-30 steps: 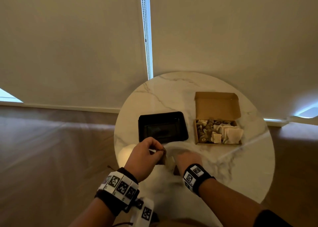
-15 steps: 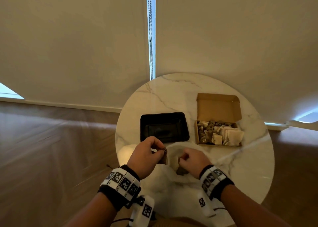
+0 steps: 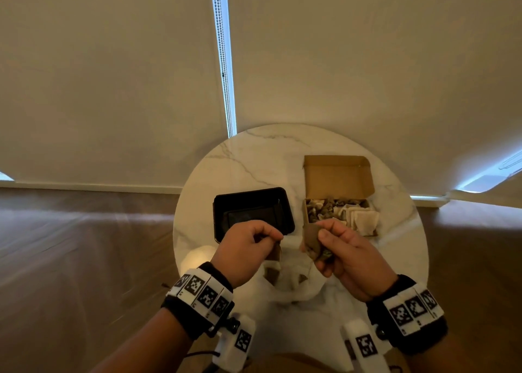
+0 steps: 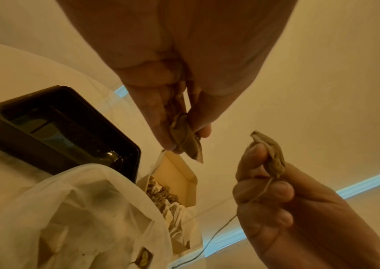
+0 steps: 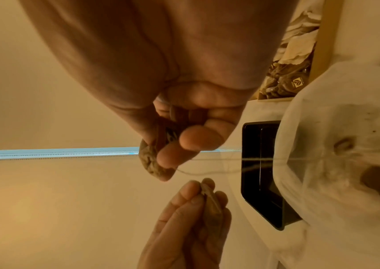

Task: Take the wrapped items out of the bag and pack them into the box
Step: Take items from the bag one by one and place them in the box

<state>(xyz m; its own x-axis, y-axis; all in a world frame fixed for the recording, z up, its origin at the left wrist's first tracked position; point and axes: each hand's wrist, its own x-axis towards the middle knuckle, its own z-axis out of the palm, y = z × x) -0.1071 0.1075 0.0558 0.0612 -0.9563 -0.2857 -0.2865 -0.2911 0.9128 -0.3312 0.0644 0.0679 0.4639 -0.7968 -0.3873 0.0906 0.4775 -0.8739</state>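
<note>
My left hand (image 3: 271, 238) pinches a small brown wrapped item (image 4: 187, 143) above the white plastic bag (image 3: 291, 285), which lies slumped at the table's near edge. My right hand (image 3: 324, 232) grips a second brown wrapped item (image 3: 310, 239) just in front of the box, and a thin string (image 4: 218, 229) trails down from it. The open cardboard box (image 3: 339, 174) sits at the back right, its lid upright, with several brown and pale packets inside. More brown items (image 4: 142, 256) show through the bag.
A black plastic tray (image 3: 288, 217) sits left of the box, just beyond my left hand. The round marble table (image 3: 254, 152) stands against beige blinds, with wood floor on both sides. Bare tabletop lies behind the tray and right of the box.
My right hand has come up out of the bag holding a wrapped item and moved up and right towards the box. My left hand has barely moved.
</note>
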